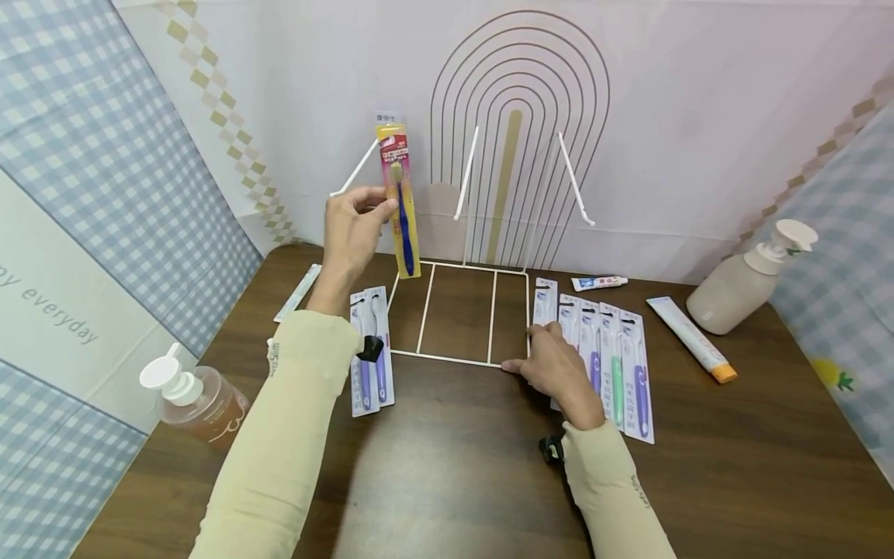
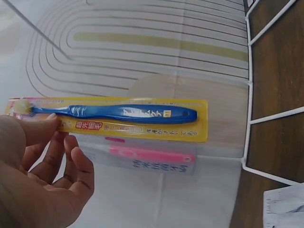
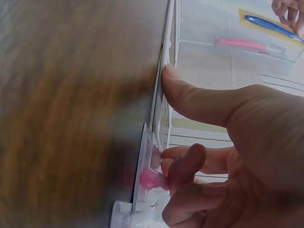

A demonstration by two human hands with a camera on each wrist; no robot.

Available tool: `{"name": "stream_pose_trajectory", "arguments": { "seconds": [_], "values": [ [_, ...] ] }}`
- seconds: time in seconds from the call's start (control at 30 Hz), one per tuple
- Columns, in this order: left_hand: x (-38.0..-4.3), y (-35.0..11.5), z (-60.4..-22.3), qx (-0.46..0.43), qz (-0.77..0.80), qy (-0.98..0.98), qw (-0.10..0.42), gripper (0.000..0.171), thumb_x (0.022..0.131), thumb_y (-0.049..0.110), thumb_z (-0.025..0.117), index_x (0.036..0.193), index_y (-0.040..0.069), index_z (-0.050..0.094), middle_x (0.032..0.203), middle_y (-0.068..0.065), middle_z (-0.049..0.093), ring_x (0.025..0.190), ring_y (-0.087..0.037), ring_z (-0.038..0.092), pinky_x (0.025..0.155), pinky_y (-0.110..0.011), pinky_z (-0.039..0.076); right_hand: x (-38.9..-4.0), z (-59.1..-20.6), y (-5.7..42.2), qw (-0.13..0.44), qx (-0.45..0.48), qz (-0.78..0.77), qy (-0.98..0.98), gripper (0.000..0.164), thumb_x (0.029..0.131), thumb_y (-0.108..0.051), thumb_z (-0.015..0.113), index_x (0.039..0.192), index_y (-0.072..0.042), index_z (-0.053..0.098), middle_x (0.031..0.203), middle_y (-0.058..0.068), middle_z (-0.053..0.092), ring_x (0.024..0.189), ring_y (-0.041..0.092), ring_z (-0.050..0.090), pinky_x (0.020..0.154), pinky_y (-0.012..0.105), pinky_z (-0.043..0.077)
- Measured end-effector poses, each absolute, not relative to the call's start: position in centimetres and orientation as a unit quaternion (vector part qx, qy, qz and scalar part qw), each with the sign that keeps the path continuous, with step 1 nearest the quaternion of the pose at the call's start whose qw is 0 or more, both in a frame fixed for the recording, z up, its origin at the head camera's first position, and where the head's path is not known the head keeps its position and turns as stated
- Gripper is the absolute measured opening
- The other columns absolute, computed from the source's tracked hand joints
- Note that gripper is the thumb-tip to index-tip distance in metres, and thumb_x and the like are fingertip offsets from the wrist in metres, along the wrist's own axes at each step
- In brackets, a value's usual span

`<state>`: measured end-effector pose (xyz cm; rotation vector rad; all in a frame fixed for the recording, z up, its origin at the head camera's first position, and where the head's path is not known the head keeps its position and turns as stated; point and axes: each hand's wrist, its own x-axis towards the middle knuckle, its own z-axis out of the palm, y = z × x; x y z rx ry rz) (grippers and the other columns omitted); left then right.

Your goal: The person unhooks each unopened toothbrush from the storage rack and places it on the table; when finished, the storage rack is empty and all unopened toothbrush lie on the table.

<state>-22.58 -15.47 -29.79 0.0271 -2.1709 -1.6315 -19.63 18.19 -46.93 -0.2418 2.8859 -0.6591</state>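
Note:
My left hand [image 1: 356,229] pinches a yellow-backed packaged toothbrush [image 1: 405,225] with a blue handle, held upright near the tip of the left prong of a white wire rack [image 1: 454,359]. Behind it, in the left wrist view, a packaged pink toothbrush [image 2: 152,154] hangs. My right hand [image 1: 556,365] holds the rack's front right base corner, thumb on the front rail and fingers by the side rail. Under its curled fingers, in the right wrist view, lies a pack with a pink handle end [image 3: 151,179].
Several packaged toothbrushes [image 1: 616,365] lie right of the rack, and two purple-handled ones [image 1: 380,349] left. Toothpaste tubes [image 1: 691,338] and a beige pump bottle [image 1: 733,287] stand or lie at the right. A clear pump bottle [image 1: 206,404] is at the left.

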Motion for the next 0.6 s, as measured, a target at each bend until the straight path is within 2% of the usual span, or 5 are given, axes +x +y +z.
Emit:
{"name": "stream_pose_trajectory", "arguments": {
  "seconds": [0.13,0.27,0.4,0.6],
  "values": [
    [-21.8,-15.0,-29.5,-0.004,-0.574,-0.795,0.195,0.024,0.108,0.010,0.076,0.123,-0.008,0.083,0.100,-0.008,0.080,0.084,-0.004,0.065,0.081,-0.018,0.053,-19.7,-47.4,18.3,0.079,-0.083,-0.220,0.969,0.099,0.092,-0.056,0.093,0.161,0.005,0.057,0.152,0.032,0.056,0.097,0.037,0.071,0.093,0.059,0.061],
    [-20.8,-14.9,-30.1,-0.002,-0.570,-0.803,0.175,0.022,0.108,0.008,0.075,0.119,-0.009,0.083,0.085,0.006,0.072,0.074,-0.005,0.063,0.072,-0.017,0.052,-19.7,-47.4,18.3,0.082,-0.086,-0.223,0.968,0.098,0.093,-0.055,0.093,0.161,0.006,0.057,0.153,0.034,0.054,0.096,0.036,0.070,0.093,0.060,0.062],
    [-19.4,-15.6,-31.2,0.022,-0.591,-0.792,0.150,0.022,0.109,0.005,0.073,0.121,-0.013,0.081,0.080,0.009,0.068,0.063,-0.004,0.060,0.060,-0.016,0.054,-19.4,-46.9,18.1,0.083,-0.086,-0.223,0.967,0.095,0.095,-0.052,0.092,0.161,0.007,0.056,0.153,0.034,0.054,0.094,0.035,0.070,0.092,0.058,0.061],
    [-17.5,-17.5,-33.7,0.072,-0.596,-0.789,0.132,0.027,0.110,0.007,0.072,0.126,-0.014,0.079,0.079,0.011,0.071,0.060,0.001,0.059,0.058,-0.016,0.054,-19.4,-46.4,18.1,0.091,-0.084,-0.221,0.967,0.096,0.095,-0.054,0.092,0.162,0.006,0.056,0.155,0.033,0.054,0.093,0.034,0.071,0.090,0.057,0.061]
  ]
}}
